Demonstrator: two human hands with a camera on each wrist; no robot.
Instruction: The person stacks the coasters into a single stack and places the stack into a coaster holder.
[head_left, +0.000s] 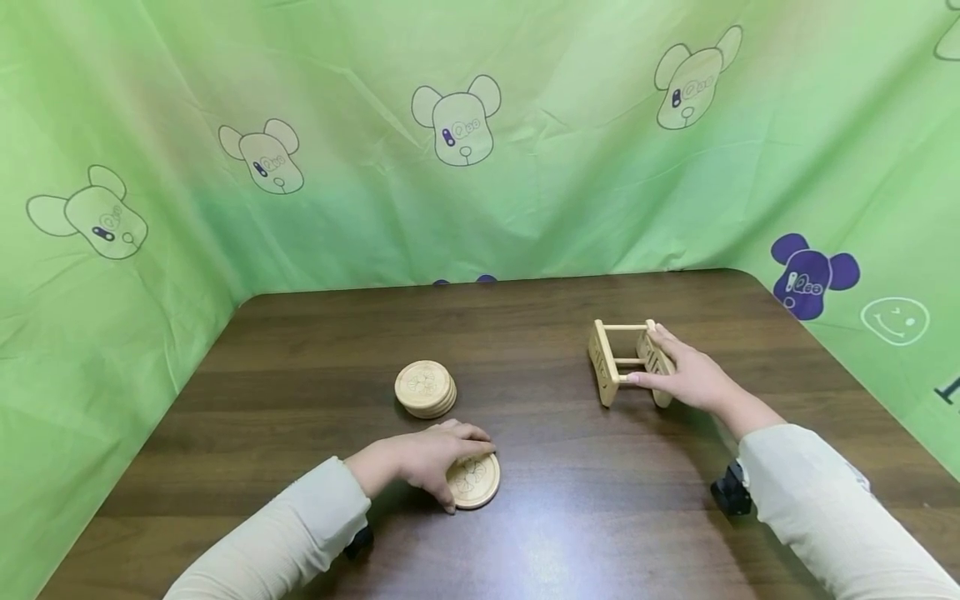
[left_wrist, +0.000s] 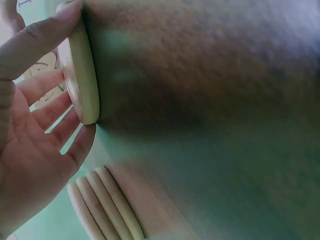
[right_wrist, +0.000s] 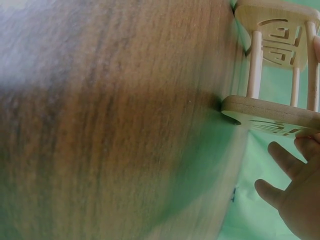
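My left hand [head_left: 438,458] spans a round wooden coaster [head_left: 474,482] with an engraved design, thumb at the near edge and fingers at the far edge. The left wrist view shows this coaster [left_wrist: 82,75] lying flat, close on the table. Behind the left hand stands a stack of several matching coasters [head_left: 423,385]. My right hand [head_left: 693,375] grips the right end of a wooden coaster rack [head_left: 603,362]. Its thumb lies over a lower rod and its fingers are at the cut-out end panel. In the right wrist view, rods join the rack's two panels [right_wrist: 275,107].
Dark wood-grain table [head_left: 315,350] lies under everything. A green curtain [head_left: 360,208] with printed cartoon heads hangs along its back and sides. Dark wrist devices [head_left: 731,490] sit beneath the pale sleeves [head_left: 817,500].
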